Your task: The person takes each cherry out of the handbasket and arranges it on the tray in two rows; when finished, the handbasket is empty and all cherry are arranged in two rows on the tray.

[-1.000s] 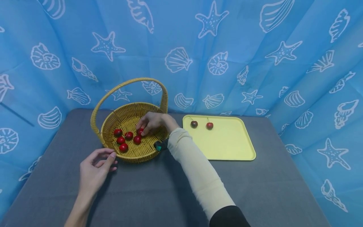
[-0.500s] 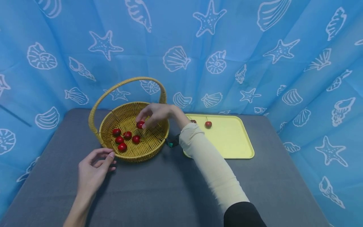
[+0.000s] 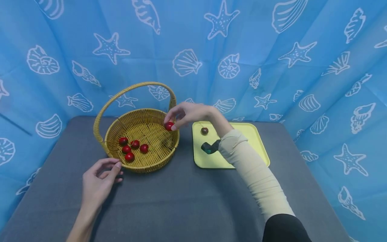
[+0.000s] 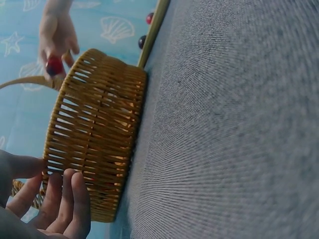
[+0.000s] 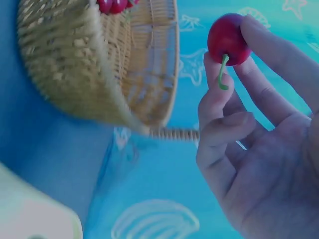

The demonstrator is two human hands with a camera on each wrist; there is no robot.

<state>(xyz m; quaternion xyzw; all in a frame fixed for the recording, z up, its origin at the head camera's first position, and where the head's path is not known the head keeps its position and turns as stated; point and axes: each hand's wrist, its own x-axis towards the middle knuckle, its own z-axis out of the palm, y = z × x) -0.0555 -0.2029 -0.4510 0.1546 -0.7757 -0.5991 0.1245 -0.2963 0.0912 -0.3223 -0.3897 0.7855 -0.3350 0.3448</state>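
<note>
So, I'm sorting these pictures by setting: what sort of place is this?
Probably a staged tabletop set-up: a blue seashell curtain hangs behind a grey table bearing a basket and a yellow tray.

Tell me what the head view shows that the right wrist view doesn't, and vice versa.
Only head: the left hand at the basket's rim, and the dark cherry on the yellow tray.

Only right wrist: the held cherry's green stem.

Both: the right hand pinching a red cherry, and the basket with other cherries inside. The wrist view's cropped pale corner is probably the tray.
</note>
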